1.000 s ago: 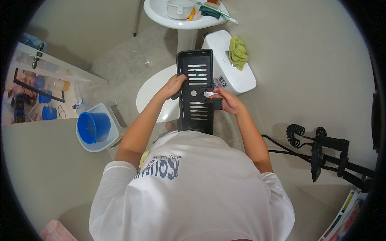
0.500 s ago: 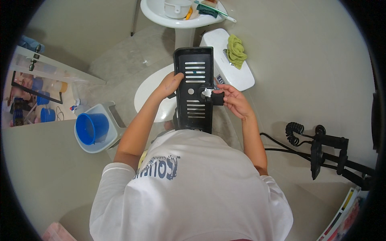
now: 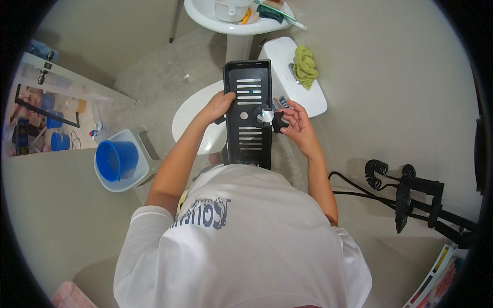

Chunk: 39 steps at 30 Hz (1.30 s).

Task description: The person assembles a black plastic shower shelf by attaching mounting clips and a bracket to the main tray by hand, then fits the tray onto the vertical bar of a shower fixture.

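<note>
A long black shower shelf (image 3: 241,116) with rows of slots stands lengthwise in front of my shirt. My left hand (image 3: 217,107) grips its left edge, thumb on top and fingers hidden beneath. At the shelf's right edge is a black lobed knob (image 3: 279,122), beside a shiny silver-white piece (image 3: 266,116) near the shelf's middle. My right hand (image 3: 300,127) holds the knob from the right between thumb and fingers. Whether the knob is attached to the shelf cannot be made out.
Beyond the shelf lie a white toilet lid (image 3: 192,120), a cistern (image 3: 287,66) with a green cloth (image 3: 306,68), and a washbasin (image 3: 205,18). At left a blue bucket (image 3: 117,160) rests on a pale stool (image 3: 136,179). A black shower fitting (image 3: 405,195) with hoses juts out at right.
The knob has turned, so its lobed outline shows where it looked blocky before. My right hand's fingers have shifted and tilted upward around it. My left hand keeps its hold.
</note>
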### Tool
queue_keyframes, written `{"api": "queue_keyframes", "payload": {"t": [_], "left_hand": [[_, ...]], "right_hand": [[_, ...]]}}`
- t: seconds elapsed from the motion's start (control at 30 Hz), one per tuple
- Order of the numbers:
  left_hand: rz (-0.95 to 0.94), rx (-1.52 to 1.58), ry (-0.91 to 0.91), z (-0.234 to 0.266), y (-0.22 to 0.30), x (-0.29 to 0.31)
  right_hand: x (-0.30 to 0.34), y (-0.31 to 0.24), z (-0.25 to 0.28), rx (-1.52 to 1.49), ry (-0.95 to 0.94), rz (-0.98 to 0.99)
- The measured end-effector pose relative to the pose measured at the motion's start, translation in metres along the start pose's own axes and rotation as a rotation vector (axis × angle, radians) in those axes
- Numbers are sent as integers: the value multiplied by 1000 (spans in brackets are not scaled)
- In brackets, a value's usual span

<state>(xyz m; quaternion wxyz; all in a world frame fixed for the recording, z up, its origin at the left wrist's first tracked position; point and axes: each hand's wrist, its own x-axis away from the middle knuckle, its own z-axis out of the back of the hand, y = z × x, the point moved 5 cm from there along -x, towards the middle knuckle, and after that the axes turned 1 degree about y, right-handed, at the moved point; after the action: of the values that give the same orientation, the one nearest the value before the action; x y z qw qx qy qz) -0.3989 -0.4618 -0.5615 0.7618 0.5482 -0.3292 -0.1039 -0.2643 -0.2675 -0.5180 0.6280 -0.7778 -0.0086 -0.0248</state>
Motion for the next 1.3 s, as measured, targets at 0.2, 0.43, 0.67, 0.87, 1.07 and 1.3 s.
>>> {"api": "queue_keyframes", "payload": {"t": [0.2, 0.43, 0.67, 0.87, 1.07, 1.3], "left_hand": [[-42, 86, 62, -1, -8, -4], [-14, 59, 14, 0, -16, -10], [-17, -19, -29, -5, -11, -11], [-33, -27, -47, -7, -7, -10], [-83, -40, -17, -9, -11, -13], [-132, -48, 13, -10, -9, -14]], "right_hand": [[-7, 19, 0, 33, 22, 52], [-2, 21, 2, 84, 162, 108], [-4, 27, -11, 9, 262, 158], [-1, 36, 0, 99, 268, 43], [-1, 32, 7, 59, 197, 67], [-2, 27, 3, 40, 230, -2]]}}
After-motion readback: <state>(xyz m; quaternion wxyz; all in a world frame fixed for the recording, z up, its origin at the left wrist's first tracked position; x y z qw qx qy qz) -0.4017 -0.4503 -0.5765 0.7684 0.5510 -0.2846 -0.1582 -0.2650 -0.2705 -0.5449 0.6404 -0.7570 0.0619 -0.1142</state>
